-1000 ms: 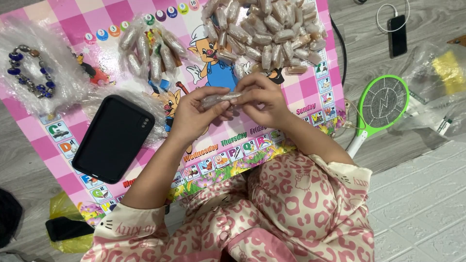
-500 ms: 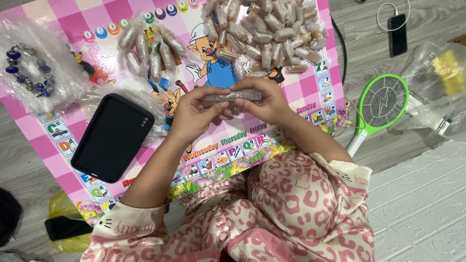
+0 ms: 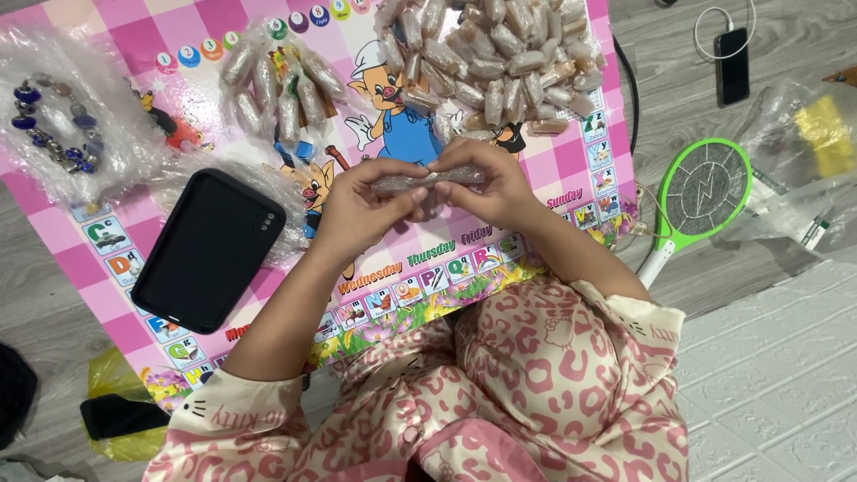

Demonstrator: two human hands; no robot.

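Wrapped roll: a small clear-plastic bundle lying level, held over the pink cartoon mat, just below the big heap.
Left hand: fingers closed on the roll's left end.
Right hand: fingers pinched on the roll's right end.
Big heap of wrapped rolls: at the mat's top edge.
Small row of rolls: left of the heap.
Black phone case: on the mat's left part, beside the left hand.
Beaded bracelet: on bubble wrap at the mat's left edge.
Green racket zapper: off the mat's right side.
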